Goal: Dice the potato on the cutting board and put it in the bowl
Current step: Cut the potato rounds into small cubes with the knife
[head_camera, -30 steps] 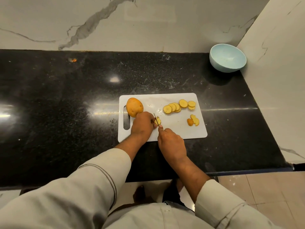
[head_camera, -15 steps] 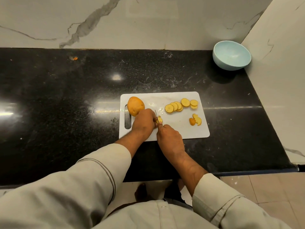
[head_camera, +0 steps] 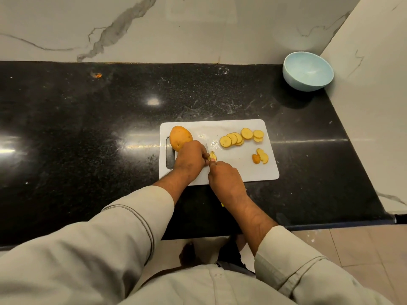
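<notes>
Right hand [head_camera: 225, 178] holds knife [head_camera: 207, 148] pointing away.

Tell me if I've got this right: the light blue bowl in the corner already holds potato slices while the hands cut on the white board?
Not quite. In the head view the light blue bowl is empty; the potato slices lie on the white board, where the hands are cutting.

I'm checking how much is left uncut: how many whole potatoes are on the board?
1: a whole potato at the cutting board's far left corner, beside the left hand. That hand may hide more.
</notes>
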The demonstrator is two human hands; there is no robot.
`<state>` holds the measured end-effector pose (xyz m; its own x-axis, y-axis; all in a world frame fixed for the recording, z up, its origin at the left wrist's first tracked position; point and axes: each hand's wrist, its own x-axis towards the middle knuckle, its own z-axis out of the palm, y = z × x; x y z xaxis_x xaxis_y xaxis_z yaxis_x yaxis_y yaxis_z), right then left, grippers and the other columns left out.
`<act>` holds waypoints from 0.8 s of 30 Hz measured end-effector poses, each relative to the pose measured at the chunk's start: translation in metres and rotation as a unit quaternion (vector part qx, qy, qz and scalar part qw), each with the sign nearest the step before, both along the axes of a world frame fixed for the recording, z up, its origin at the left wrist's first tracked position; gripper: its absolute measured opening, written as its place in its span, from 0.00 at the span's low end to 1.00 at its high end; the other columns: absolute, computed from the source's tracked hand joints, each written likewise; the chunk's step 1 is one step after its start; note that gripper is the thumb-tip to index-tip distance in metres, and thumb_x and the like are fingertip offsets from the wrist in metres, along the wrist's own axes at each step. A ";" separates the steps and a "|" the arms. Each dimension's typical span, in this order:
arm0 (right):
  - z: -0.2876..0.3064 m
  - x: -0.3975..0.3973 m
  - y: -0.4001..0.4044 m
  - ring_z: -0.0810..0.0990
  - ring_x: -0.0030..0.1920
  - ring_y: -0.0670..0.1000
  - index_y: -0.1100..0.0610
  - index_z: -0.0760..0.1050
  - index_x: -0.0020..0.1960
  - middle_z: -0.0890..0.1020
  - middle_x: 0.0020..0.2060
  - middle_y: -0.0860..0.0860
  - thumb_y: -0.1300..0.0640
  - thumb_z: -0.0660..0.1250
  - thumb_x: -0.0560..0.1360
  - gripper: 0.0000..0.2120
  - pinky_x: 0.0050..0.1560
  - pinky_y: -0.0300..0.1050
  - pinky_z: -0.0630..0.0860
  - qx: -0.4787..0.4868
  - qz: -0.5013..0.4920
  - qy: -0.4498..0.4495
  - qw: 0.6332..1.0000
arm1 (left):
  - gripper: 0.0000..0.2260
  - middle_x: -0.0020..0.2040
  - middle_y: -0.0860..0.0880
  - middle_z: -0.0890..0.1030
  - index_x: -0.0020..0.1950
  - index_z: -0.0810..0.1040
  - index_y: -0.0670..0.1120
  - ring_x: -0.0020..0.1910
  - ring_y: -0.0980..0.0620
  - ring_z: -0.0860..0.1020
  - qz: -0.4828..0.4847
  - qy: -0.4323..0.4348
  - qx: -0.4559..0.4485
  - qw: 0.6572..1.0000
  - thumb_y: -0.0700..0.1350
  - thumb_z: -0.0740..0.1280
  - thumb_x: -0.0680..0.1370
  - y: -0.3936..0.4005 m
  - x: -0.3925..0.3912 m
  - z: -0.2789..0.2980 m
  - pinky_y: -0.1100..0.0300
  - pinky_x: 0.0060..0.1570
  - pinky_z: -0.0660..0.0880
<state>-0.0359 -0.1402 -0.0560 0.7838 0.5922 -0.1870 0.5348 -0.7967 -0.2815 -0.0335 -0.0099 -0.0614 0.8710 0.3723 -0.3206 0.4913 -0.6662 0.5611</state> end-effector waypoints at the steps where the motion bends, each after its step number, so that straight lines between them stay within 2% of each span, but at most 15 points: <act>1: 0.000 -0.002 -0.003 0.78 0.44 0.57 0.59 0.72 0.64 0.78 0.48 0.55 0.59 0.53 0.82 0.15 0.37 0.46 0.65 -0.004 0.002 -0.002 1.000 | 0.05 0.45 0.46 0.85 0.48 0.85 0.42 0.32 0.59 0.72 0.002 -0.003 -0.004 1.000 0.40 0.73 0.73 0.000 0.000 0.000 0.65 0.39 0.68; 4: -0.002 -0.015 -0.017 0.77 0.46 0.57 0.60 0.61 0.75 0.78 0.49 0.56 0.58 0.52 0.82 0.22 0.38 0.46 0.63 -0.005 0.015 0.005 1.000 | 0.05 0.45 0.47 0.85 0.47 0.85 0.42 0.37 0.57 0.75 0.017 -0.027 -0.016 0.999 0.38 0.74 0.72 0.000 -0.001 -0.001 0.64 0.41 0.71; 6: -0.004 -0.023 -0.027 0.78 0.47 0.57 0.59 0.58 0.76 0.77 0.50 0.55 0.57 0.52 0.82 0.23 0.40 0.46 0.67 -0.001 0.018 0.018 1.000 | 0.05 0.46 0.47 0.84 0.46 0.84 0.41 0.38 0.56 0.75 0.019 -0.028 -0.016 0.999 0.38 0.74 0.71 -0.001 -0.002 0.000 0.64 0.40 0.71; 8: -0.004 -0.030 -0.037 0.78 0.48 0.55 0.58 0.58 0.76 0.78 0.52 0.54 0.56 0.52 0.83 0.23 0.45 0.48 0.73 -0.004 0.024 0.027 0.999 | 0.05 0.46 0.46 0.84 0.47 0.84 0.41 0.39 0.55 0.76 0.011 -0.025 -0.012 1.000 0.38 0.74 0.72 -0.001 -0.002 0.002 0.63 0.41 0.72; 10: -0.003 -0.038 -0.048 0.79 0.49 0.53 0.57 0.59 0.76 0.78 0.54 0.53 0.55 0.52 0.83 0.22 0.49 0.47 0.75 0.001 0.029 0.034 0.999 | 0.06 0.47 0.45 0.84 0.48 0.84 0.40 0.41 0.52 0.77 0.004 -0.024 -0.004 1.000 0.38 0.74 0.72 -0.002 -0.003 0.004 0.60 0.44 0.76; 14: 0.003 -0.049 -0.069 0.75 0.43 0.46 0.55 0.61 0.76 0.75 0.47 0.48 0.54 0.54 0.83 0.22 0.46 0.40 0.73 0.038 0.011 0.033 0.999 | 0.05 0.47 0.44 0.84 0.49 0.84 0.40 0.36 0.56 0.73 -0.012 -0.022 0.021 0.999 0.38 0.70 0.75 -0.003 -0.003 0.005 0.64 0.38 0.70; 17: 0.009 -0.048 -0.075 0.73 0.40 0.45 0.55 0.63 0.75 0.76 0.45 0.49 0.54 0.56 0.83 0.21 0.44 0.40 0.75 0.076 -0.001 0.020 0.997 | 0.10 0.50 0.44 0.82 0.55 0.81 0.41 0.39 0.53 0.74 -0.068 0.023 0.055 0.996 0.39 0.71 0.74 -0.001 -0.001 0.014 0.62 0.41 0.69; 20: 0.014 -0.037 -0.076 0.77 0.42 0.49 0.58 0.66 0.73 0.79 0.45 0.52 0.55 0.58 0.82 0.21 0.46 0.44 0.77 0.106 -0.026 0.005 0.994 | 0.16 0.57 0.44 0.76 0.63 0.77 0.43 0.50 0.47 0.78 -0.142 -0.014 0.111 0.984 0.37 0.69 0.75 0.005 0.000 0.026 0.57 0.50 0.75; 22: 0.017 -0.031 -0.075 0.78 0.42 0.51 0.59 0.67 0.73 0.79 0.44 0.54 0.55 0.59 0.81 0.21 0.46 0.47 0.78 0.106 -0.038 -0.006 0.994 | 0.19 0.59 0.45 0.74 0.67 0.75 0.46 0.49 0.50 0.78 -0.222 -0.003 0.128 0.967 0.38 0.68 0.76 0.007 0.003 0.034 0.59 0.46 0.75; 24: 0.018 -0.025 -0.074 0.78 0.41 0.51 0.59 0.67 0.73 0.79 0.44 0.54 0.56 0.60 0.81 0.21 0.46 0.47 0.78 0.110 -0.047 -0.016 0.993 | 0.16 0.60 0.47 0.74 0.65 0.75 0.46 0.43 0.57 0.77 -0.280 0.031 0.110 0.953 0.41 0.66 0.78 0.009 0.010 0.040 0.63 0.42 0.72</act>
